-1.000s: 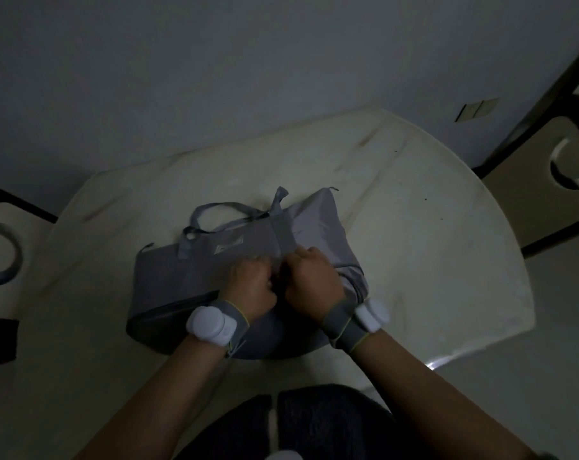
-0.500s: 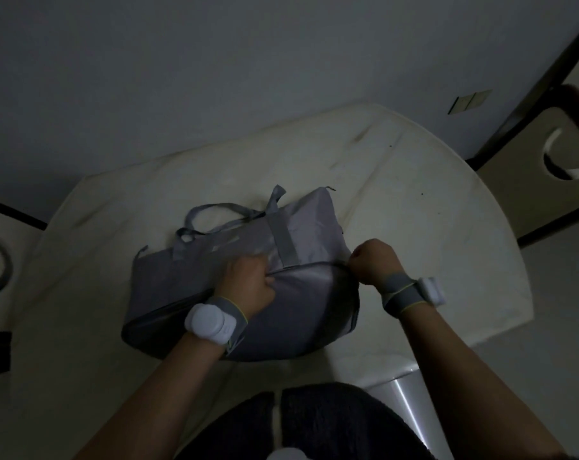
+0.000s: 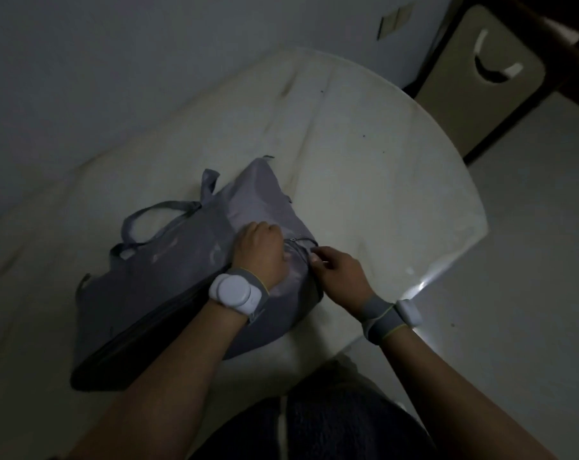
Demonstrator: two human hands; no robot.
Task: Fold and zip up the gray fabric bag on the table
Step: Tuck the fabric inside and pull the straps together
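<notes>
Both hands (image 3: 259, 250) on gray bag (image 3: 168, 293)

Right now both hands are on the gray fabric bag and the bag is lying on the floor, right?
Not quite. The head view shows the gray fabric bag lying on the round cream table, not on the floor. The rest holds: the left hand presses on the bag and the right hand touches its right end.
</notes>
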